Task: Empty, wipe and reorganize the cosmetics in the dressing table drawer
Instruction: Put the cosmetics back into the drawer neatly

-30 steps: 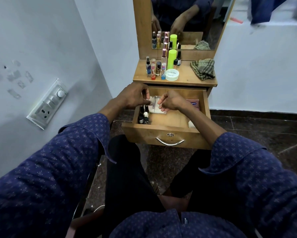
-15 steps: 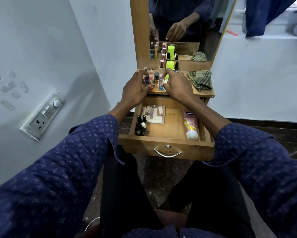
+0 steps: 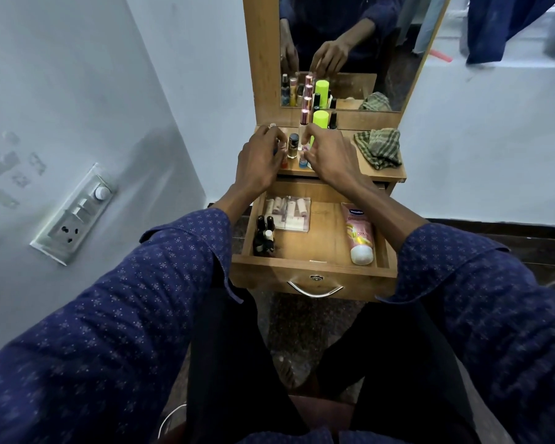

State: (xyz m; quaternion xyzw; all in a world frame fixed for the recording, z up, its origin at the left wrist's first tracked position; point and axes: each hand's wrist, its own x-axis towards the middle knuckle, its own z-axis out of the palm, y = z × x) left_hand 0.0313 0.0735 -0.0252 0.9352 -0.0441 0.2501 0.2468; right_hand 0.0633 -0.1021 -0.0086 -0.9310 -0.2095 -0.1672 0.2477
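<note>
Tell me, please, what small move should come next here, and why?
Probably lift the small bottles off the tabletop and set them into the open drawer. Both the left hand and right hand are already among them, and the drawer floor has bare space between the clear case and the pink tube.

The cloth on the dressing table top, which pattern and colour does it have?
The cloth has a checked pattern in dull green and beige, seen in the head view.

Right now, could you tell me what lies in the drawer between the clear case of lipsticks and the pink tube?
In the head view, only bare drawer floor lies between the clear case and the pink tube.
</note>
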